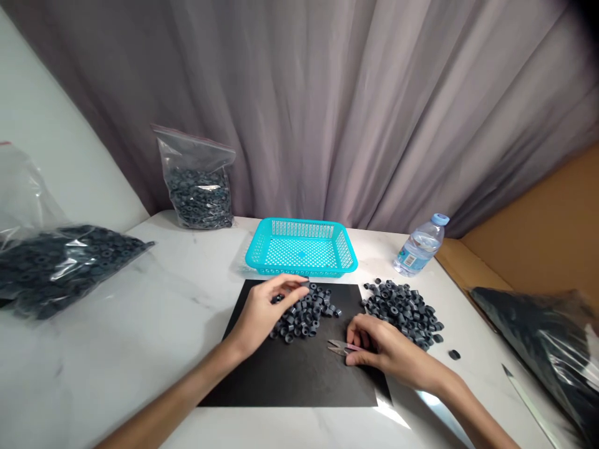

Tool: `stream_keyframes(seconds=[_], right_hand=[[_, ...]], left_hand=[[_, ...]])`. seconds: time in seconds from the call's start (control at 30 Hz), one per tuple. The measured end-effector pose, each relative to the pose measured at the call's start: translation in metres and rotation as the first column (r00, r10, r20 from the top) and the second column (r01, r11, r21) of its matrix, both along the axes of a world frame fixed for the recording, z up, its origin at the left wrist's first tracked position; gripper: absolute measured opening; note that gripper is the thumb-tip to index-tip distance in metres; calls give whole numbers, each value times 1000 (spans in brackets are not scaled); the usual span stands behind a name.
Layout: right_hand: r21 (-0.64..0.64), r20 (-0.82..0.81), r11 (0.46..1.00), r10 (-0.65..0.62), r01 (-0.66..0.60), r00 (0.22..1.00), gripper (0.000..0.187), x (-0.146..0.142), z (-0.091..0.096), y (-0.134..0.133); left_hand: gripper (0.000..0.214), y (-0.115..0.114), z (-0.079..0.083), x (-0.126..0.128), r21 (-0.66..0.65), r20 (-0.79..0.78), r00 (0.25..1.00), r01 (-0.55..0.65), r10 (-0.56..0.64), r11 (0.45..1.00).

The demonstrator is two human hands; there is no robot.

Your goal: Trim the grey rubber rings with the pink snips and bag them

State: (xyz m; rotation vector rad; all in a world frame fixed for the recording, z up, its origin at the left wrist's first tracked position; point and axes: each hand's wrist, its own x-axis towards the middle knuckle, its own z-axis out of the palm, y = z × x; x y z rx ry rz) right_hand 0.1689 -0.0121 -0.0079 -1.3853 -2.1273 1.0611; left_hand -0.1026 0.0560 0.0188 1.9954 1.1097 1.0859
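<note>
My left hand (264,312) hovers over a pile of small dark grey rubber rings (306,313) on a black mat (299,368), its thumb and fingers pinched on one ring at about the pile's left edge. My right hand (381,349) rests on the mat's right side, fingers curled round a small pair of thread snips (340,346) whose blades point left. A second, larger pile of rings (405,308) lies just beyond my right hand, partly off the mat.
An empty turquoise plastic basket (302,246) stands behind the mat. A water bottle (421,245) lies at the back right. Clear bags of rings sit at the back (199,184), far left (60,259) and right (543,337). One loose ring (453,354) lies right of my hand.
</note>
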Motion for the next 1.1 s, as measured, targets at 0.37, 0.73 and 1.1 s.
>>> stream_keyframes(seconds=[0.37, 0.73, 1.1], right_hand=[[18, -39, 1000, -14, 15, 999, 30, -3, 2, 0], [10, -48, 1000, -13, 14, 999, 30, -1, 2, 1], [16, -18, 1000, -9, 9, 1000, 30, -1, 7, -1]], left_hand=[[28, 139, 30, 6, 36, -492, 865, 134, -99, 990], [24, 127, 48, -5, 185, -463, 886, 63, 30, 981], [18, -10, 2, -8, 288, -436, 900, 123, 16, 950]])
